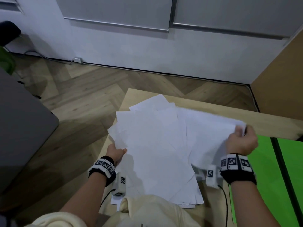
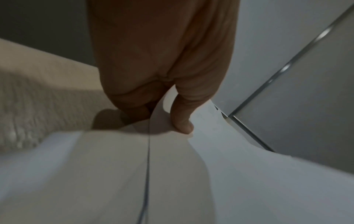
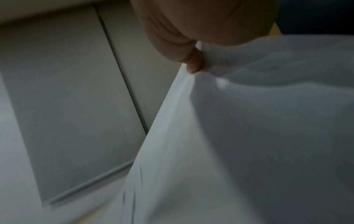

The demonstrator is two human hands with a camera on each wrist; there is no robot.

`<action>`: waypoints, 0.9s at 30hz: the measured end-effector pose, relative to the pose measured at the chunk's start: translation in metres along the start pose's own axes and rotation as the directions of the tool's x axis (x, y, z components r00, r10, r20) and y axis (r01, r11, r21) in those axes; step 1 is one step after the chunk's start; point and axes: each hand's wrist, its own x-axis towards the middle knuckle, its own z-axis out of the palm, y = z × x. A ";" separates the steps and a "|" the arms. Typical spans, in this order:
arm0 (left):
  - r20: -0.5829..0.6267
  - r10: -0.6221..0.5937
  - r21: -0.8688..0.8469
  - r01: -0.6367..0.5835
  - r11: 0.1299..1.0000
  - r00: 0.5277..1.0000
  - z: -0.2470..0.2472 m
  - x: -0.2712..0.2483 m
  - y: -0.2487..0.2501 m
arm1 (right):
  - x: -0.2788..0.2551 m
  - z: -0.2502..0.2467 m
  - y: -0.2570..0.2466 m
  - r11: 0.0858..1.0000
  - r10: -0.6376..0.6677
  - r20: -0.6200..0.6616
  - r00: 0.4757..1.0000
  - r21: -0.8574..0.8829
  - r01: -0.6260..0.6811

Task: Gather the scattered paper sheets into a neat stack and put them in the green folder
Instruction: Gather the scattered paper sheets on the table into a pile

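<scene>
A loose fan of white paper sheets (image 1: 157, 145) is lifted over the small wooden table (image 1: 141, 95). My left hand (image 1: 115, 152) grips the sheets at their left edge, thumb on top, fingers hidden beneath. In the left wrist view the thumb (image 2: 182, 119) presses on the paper sheets (image 2: 249, 181). My right hand (image 1: 241, 140) pinches the right corner of the sheets, which looks blurred. The right wrist view shows a fingertip (image 3: 194, 63) clamped on the bunched paper sheets (image 3: 249, 136). The green folder (image 1: 265, 185) lies open at the right, beside and below my right wrist.
A wooden panel (image 1: 282, 79) stands at the far right, and a grey block (image 1: 21, 128) fills the left. Herringbone floor (image 1: 82, 89) lies beyond the table, with a white wall and grey cabinet doors (image 1: 114, 12) behind. Black cables (image 1: 226, 203) trail from my wrist cameras.
</scene>
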 end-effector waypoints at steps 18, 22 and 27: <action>0.116 0.027 -0.292 0.008 0.956 0.993 0.013 -0.040 0.030 | -0.087 0.046 0.050 0.966 0.258 0.640 0.723 -0.174 -0.191; 0.097 0.027 -0.263 -0.001 0.965 0.995 0.017 -0.031 0.030 | -0.092 0.054 0.065 0.929 0.347 0.873 0.342 -0.369 0.000; 0.127 0.018 -0.345 0.027 0.938 0.992 0.018 -0.020 0.025 | -0.046 0.072 0.056 0.935 0.095 0.723 0.684 -0.300 0.188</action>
